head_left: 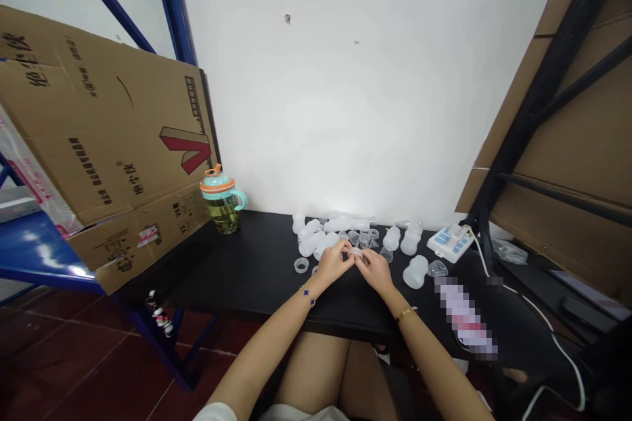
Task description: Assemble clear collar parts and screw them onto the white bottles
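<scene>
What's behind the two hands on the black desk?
Translucent plastic bottle bodies and small clear pieces lie clustered on the desk behind the left hand and right hand. Whatever sits directly beneath the hands is covered.

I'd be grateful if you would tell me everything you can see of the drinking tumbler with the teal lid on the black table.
The drinking tumbler stands upright near the back of the black table, towards its left end. Its clear body holds a yellow-green liquid with darker matter, possibly tea. It has a teal lid with an orange ring and small orange top, plus a teal loop handle on the right. It sits beside the leaning cardboard sheet; whether they touch cannot be told.
</scene>
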